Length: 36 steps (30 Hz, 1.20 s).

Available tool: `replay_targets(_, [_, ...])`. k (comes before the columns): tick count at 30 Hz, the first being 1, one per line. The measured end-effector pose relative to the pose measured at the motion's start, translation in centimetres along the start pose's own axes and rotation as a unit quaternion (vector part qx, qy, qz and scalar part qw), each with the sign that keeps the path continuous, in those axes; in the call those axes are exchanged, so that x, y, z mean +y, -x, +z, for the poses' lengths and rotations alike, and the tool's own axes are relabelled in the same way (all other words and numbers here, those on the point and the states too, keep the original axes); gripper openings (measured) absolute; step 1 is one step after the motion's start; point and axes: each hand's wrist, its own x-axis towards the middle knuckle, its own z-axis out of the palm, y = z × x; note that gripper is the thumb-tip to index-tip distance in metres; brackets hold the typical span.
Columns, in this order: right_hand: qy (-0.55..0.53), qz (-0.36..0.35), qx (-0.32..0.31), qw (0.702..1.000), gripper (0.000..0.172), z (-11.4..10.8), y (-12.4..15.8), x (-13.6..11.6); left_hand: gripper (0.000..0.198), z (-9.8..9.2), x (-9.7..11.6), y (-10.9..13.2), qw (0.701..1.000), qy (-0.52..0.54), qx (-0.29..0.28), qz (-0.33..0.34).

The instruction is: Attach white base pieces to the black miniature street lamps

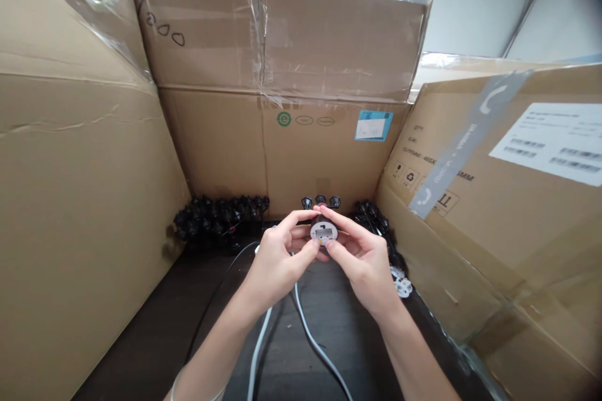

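Looking across from my left, a tall cardboard carton (79,200) leans in along that side, and a heap of black plugs (221,219) sits at its foot against the back carton (282,156). A thin black cord (221,282) runs down across the dark tabletop (141,344) from near that heap. Next comes my left hand (277,269), its fingers curled and closed on a round plug (323,230), with the thumb pressed low against the plug's edge. The plug sits between my two hands, held up off the table at my fingertips, its white face with dark slots turned toward me and its black body behind. My right hand (362,269) grasps it from the other side, thumb on the lower edge and index finger reaching over the top to meet my left fingertips. A white cable (308,332) loops down the table below my wrists. Just beyond the plug, three black plugs (320,201) stand in a row against the back carton, which carries a blue label (374,125). Further right lies a black plug cluster (376,219), with white plugs (402,285) beside it, next to a carton with a white shipping label (545,144)
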Motion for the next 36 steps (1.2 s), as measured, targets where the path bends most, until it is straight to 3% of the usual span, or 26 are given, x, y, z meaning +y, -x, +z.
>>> replay_targets(12, [0.033, -0.013, -0.032, 0.999, 0.039, -0.9, -0.4, -0.6, 0.037, -0.6, 0.6, -0.3, 0.998, 0.032, -0.055, -0.021])
replay_targets(36, [0.124, -0.026, -0.019, 0.992, 0.041, -0.5, 0.1, -0.8, 0.037, 0.0, 0.6, -0.2, 0.998, 0.046, -0.018, -0.029])
